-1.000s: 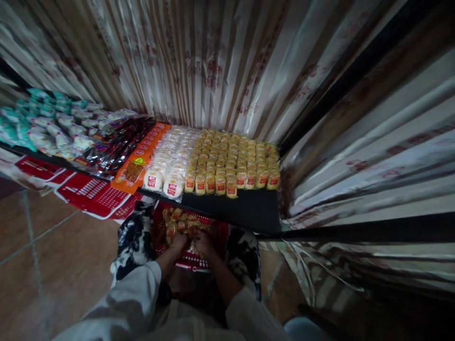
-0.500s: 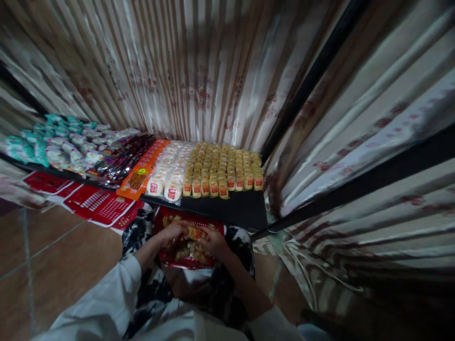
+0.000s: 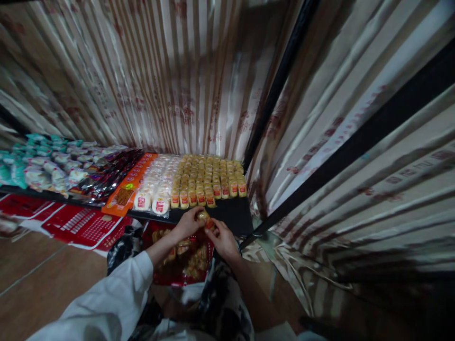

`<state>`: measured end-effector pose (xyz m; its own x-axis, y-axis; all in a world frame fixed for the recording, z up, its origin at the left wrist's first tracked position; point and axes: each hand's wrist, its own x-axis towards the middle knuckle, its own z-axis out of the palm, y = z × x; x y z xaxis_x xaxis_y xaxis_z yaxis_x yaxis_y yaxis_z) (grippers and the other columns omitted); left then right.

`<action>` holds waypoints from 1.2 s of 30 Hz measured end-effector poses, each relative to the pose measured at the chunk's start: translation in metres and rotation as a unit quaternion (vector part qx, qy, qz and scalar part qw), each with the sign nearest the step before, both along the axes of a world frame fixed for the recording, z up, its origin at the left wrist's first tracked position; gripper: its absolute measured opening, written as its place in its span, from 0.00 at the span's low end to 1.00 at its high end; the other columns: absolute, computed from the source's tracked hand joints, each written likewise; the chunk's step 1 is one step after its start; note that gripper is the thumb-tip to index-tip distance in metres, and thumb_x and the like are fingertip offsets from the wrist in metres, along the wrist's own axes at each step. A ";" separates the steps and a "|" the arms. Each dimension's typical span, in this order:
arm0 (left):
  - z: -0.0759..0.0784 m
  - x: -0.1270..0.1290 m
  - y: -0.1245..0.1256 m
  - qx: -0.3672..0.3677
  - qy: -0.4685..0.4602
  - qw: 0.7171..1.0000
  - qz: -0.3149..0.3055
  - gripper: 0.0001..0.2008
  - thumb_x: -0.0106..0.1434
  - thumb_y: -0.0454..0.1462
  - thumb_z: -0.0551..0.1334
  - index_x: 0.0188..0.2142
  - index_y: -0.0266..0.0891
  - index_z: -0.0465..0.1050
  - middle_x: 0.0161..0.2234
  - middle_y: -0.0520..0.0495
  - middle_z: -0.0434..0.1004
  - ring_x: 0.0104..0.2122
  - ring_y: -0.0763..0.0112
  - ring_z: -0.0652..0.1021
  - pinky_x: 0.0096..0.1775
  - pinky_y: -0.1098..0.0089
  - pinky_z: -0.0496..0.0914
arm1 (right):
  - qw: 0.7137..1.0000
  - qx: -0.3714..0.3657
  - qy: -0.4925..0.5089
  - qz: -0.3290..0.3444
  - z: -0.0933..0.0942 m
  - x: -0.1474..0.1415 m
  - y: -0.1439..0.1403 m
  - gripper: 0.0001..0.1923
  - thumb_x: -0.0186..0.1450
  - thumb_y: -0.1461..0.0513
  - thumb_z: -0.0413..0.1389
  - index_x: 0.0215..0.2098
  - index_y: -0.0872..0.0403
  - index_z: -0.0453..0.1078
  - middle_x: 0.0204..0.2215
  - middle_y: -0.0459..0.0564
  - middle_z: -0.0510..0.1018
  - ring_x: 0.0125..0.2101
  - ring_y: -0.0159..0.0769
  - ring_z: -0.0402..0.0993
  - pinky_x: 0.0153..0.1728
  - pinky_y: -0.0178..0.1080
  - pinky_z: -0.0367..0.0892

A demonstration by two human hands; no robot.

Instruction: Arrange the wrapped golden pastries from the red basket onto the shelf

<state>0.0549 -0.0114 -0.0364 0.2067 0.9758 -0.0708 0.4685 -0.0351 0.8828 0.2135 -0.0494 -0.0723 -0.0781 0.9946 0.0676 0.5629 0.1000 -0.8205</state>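
My left hand (image 3: 189, 223) and my right hand (image 3: 223, 240) meet just in front of the black shelf. Between their closed fingers they hold a small yellow wrapped cake (image 3: 204, 216) with a reddish label. Below them, on my lap, a red bag (image 3: 174, 278) lies open with several more wrapped cakes (image 3: 196, 263) inside. Beyond my hands stand rows of yellow wrapped cakes (image 3: 209, 177), upright with red labels facing me. White round wrapped cakes (image 3: 161, 201) stand directly left of these rows.
Further left on the black shelf (image 3: 231, 213) lie an orange packet (image 3: 122, 199), dark shiny packets (image 3: 103, 182) and teal-and-white packets (image 3: 53, 163). Red printed sheets (image 3: 83, 222) hang below its front edge. A striped curtain (image 3: 177, 94) and black poles (image 3: 280, 94) enclose the space.
Both hands have risen from over the red bag toward the shelf's front edge, holding the wrapped cake. The view has shifted, so the shelf sits lower and further left.
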 end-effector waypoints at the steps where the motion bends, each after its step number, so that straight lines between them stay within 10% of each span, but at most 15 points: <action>1: 0.003 0.008 0.004 0.015 0.016 1.000 0.004 0.21 0.53 0.34 0.59 0.49 0.35 0.67 0.37 0.48 0.75 0.34 0.73 0.73 0.40 0.71 0.68 | 1.000 0.019 -0.002 -0.013 0.001 0.003 0.002 0.21 0.59 0.57 0.53 0.50 0.54 0.66 0.42 0.53 0.72 0.25 0.29 0.70 0.32 0.36 0.69; 15: 0.010 0.065 0.043 0.160 0.055 0.983 0.065 0.21 0.57 0.30 0.54 0.51 0.34 0.63 0.45 0.41 0.71 0.45 0.66 0.72 0.50 0.62 0.66 | 0.974 0.085 -0.044 -0.205 -0.004 0.014 0.069 0.20 0.60 0.56 0.50 0.48 0.57 0.60 0.38 0.53 0.73 0.24 0.32 0.71 0.27 0.36 0.65; 36: -0.019 0.060 0.050 0.121 0.060 0.991 0.024 0.22 0.57 0.27 0.51 0.51 0.35 0.67 0.44 0.42 0.72 0.45 0.68 0.72 0.51 0.66 0.66 | 0.976 0.097 -0.015 -0.193 -0.028 0.014 0.097 0.17 0.64 0.54 0.44 0.44 0.56 0.64 0.38 0.55 0.72 0.31 0.36 0.72 0.30 0.38 0.66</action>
<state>0.1146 0.0385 -0.0557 0.1645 0.9756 0.1456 0.5761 -0.2148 0.7887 0.2279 0.0479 -0.0998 0.2955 0.9191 0.2607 0.6131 0.0268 -0.7896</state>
